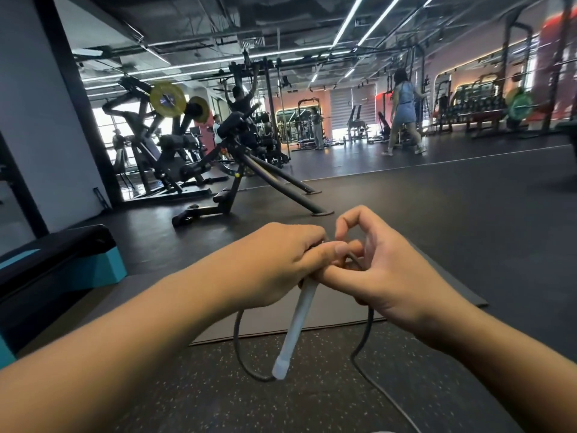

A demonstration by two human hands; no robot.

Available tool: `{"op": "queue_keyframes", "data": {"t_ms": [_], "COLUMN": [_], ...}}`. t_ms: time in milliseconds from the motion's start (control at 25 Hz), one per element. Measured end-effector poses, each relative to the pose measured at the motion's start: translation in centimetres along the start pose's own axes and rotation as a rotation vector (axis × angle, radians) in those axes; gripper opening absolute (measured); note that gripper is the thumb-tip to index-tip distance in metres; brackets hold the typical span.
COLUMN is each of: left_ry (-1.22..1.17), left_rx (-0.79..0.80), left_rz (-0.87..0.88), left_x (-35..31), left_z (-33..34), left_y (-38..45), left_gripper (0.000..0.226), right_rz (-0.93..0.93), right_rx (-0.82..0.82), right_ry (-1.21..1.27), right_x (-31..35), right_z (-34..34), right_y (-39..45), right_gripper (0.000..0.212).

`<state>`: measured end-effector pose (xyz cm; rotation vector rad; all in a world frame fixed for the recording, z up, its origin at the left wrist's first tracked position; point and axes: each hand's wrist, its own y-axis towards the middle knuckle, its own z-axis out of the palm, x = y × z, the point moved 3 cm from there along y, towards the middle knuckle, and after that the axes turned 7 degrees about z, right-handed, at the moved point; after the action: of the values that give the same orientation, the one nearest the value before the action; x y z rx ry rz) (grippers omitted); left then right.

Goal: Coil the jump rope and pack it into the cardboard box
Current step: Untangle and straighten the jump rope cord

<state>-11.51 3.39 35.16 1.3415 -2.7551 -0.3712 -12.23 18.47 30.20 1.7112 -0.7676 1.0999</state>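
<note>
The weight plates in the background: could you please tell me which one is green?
The plate on the far right, on a barbell by the racks, is green; the two left plates on the machine are yellow.

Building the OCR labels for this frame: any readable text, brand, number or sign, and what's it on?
None readable.
White jump rope handle, held in the left hand: no print visible.
Yellow weight plates on the machine: centre markings too blurred to read.
Green plate on the far barbell: too small and blurred.
Teal and black bench at left: no lettering shows.
Right hand and dark cord: no marks.
</note>
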Motion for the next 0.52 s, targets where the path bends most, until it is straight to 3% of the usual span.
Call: {"op": "queue_keyframes", "data": {"t_ms": [80,200,360,520], "left_ry": [-0.170,-0.181,-0.374,-0.753], "left_rx": [0.007,-0.010,-0.108,-0.385], "left_rz": [0.002,0.030,-0.044,-0.204], "left_x": [0.2,0.8,3.3,6.9], "left_z": [-0.1,-0.7,-1.6,-3.6], "left_y": [0.0,0.0,-1.4,-3.0], "left_gripper": [0.043,0.043,0.046,0.050], "right_rz": [-0.005,0.056,0.203,0.334], "right_rx": [0.047,0.108,0.160,0.203], "right_ry": [0.032,0.087,-0.010,-0.259], "right_x": [0.3,-0.2,-1.3,-2.9], "right_z": [0.0,-0.7,-3.0,-5.9], "right_y": [-0.2,0.1,0.0,-1.2], "right_gripper": [0.040,0.035,0.023,0.055]}}
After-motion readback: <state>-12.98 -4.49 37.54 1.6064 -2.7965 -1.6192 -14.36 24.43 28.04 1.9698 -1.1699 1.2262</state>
